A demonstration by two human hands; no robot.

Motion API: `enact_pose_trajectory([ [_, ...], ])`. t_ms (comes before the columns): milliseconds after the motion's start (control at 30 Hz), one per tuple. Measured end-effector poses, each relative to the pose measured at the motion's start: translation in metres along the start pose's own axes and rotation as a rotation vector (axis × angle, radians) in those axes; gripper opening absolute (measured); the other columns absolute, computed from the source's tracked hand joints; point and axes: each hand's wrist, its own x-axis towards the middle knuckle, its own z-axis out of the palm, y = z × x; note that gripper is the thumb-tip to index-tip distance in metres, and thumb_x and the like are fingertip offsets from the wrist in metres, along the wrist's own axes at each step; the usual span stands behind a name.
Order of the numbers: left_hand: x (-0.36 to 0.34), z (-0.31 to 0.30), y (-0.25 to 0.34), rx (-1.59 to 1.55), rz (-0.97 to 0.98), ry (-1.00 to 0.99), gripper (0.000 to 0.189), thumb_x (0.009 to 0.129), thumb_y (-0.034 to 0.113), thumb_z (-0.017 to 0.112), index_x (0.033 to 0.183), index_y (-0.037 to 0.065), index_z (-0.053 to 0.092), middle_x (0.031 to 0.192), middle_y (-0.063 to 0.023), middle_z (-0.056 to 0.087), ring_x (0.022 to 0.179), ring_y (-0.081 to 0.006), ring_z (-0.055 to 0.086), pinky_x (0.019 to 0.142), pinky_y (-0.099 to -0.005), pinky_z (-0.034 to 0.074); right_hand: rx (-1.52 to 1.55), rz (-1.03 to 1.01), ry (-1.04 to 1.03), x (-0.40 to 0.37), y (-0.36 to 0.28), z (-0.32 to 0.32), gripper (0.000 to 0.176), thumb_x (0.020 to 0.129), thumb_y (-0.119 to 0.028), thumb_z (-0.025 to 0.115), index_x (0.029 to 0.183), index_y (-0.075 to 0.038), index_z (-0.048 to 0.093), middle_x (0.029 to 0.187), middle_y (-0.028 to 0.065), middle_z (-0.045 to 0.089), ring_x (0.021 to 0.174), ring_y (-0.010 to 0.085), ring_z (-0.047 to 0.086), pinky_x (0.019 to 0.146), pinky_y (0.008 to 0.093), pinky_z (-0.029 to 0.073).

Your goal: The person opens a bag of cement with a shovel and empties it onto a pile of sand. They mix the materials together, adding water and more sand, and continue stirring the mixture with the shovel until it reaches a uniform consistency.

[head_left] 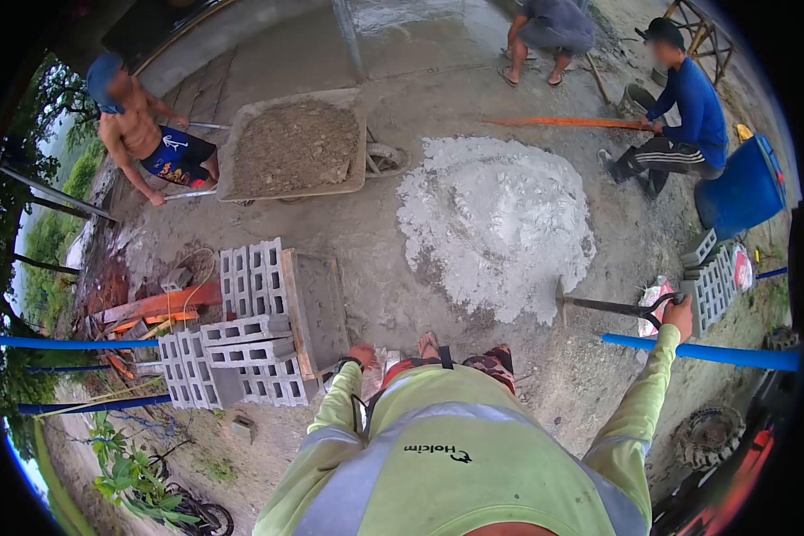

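Observation:
My right hand [678, 317] is closed round the D-shaped grip of a shovel [609, 306]. The shovel leans low to the left, its blade standing at the near right edge of a broad pile of whitish-grey powder [500, 223]. My left hand [364, 355], with a dark band at the wrist, hangs beside my leg, fingers loosely extended and nothing seen in it. Just left of that hand is a wooden-edged mortar-stained board or box [320, 308], against stacked hollow concrete blocks [255, 279].
A person at left holds the handles of a wheelbarrow [359, 161] heaped with brown sand. At right, a crouching person in blue holds a long orange strip [563, 121] near a bucket [638, 100] and a blue drum [741, 189]. Another person bends at the top. More blocks [713, 290] stand right.

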Motion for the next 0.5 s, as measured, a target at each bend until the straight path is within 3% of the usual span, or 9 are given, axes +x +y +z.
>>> enact_pose_trajectory([
  [67,-0.001,0.001,0.01,0.087,0.036,0.021,0.022,0.086,0.017,0.05,0.1,0.007,0.063,0.081,-0.0139,0.067,0.064,-0.0253,0.067,0.054,-0.0381,0.053,-0.013,0.0,-0.054,0.005,0.002,0.007,0.039,0.083,-0.039,0.055,0.116,-0.019,0.052,0.098,0.0195,0.066,0.09,0.0429,0.062,0.075,0.0533,0.049],
  [133,0.0,0.0,0.031,0.488,0.146,-0.041,0.028,0.084,0.021,0.046,0.096,0.004,0.066,0.083,-0.0167,0.067,0.07,-0.0277,0.068,0.062,-0.04,0.054,0.006,-0.028,-0.053,0.007,0.002,0.015,0.038,0.083,-0.038,0.055,0.116,-0.019,0.052,0.098,0.0193,0.066,0.089,0.0428,0.062,0.075,0.0536,0.049],
  [167,0.014,-0.002,0.031,0.494,0.142,-0.038,0.028,0.084,0.021,0.046,0.096,0.004,0.066,0.083,-0.0167,0.067,0.07,-0.0277,0.068,0.062,-0.04,0.054,0.026,-0.052,-0.047,0.005,0.001,0.018,0.038,0.083,-0.036,0.054,0.116,-0.02,0.052,0.097,0.0192,0.066,0.089,0.0426,0.062,0.075,0.0538,0.049],
  [233,0.045,-0.009,0.037,0.972,0.406,0.117,0.032,0.083,0.025,0.046,0.093,0.003,0.067,0.089,-0.0198,0.067,0.078,-0.0331,0.066,0.074,-0.0437,0.053,0.052,-0.099,-0.024,-0.001,-0.001,0.024,0.037,0.083,-0.035,0.054,0.116,-0.02,0.053,0.097,0.0191,0.066,0.088,0.0426,0.063,0.074,0.0539,0.049],
  [267,0.043,-0.01,0.056,1.069,0.456,0.218,0.034,0.083,0.029,0.048,0.093,0.003,0.068,0.093,-0.022,0.066,0.089,-0.0376,0.063,0.083,-0.0484,0.049,0.072,-0.152,0.0,-0.001,-0.004,0.025,0.036,0.082,-0.034,0.054,0.116,-0.021,0.053,0.096,0.019,0.066,0.087,0.0427,0.063,0.073,0.0541,0.049],
  [333,0.039,-0.016,0.098,0.826,0.357,0.249,0.036,0.083,0.031,0.049,0.091,0.002,0.068,0.097,-0.0233,0.064,0.094,-0.0409,0.061,0.085,-0.0497,0.048,0.079,-0.141,0.001,-0.007,-0.017,0.017,0.037,0.082,-0.034,0.053,0.118,-0.022,0.052,0.096,0.0189,0.066,0.086,0.0426,0.063,0.073,0.0538,0.049],
  [400,0.043,-0.022,0.139,0.839,0.475,0.411,0.036,0.082,0.032,0.05,0.093,0.002,0.067,0.098,-0.0239,0.063,0.094,-0.0428,0.06,0.085,-0.0493,0.047,0.049,-0.101,-0.055,-0.008,-0.034,0.007,0.042,0.082,-0.032,0.053,0.123,-0.023,0.05,0.097,0.0191,0.066,0.085,0.0419,0.063,0.071,0.0532,0.05],
  [500,0.07,-0.041,0.212,0.806,0.489,0.509,0.034,0.082,0.031,0.051,0.091,0.003,0.067,0.097,-0.0237,0.063,0.093,-0.0425,0.06,0.085,-0.0485,0.048,-0.01,-0.1,-0.108,-0.006,-0.05,0.01,0.045,0.082,-0.029,0.057,0.125,-0.022,0.049,0.097,0.0187,0.066,0.084,0.0404,0.064,0.069,0.0524,0.049],
])
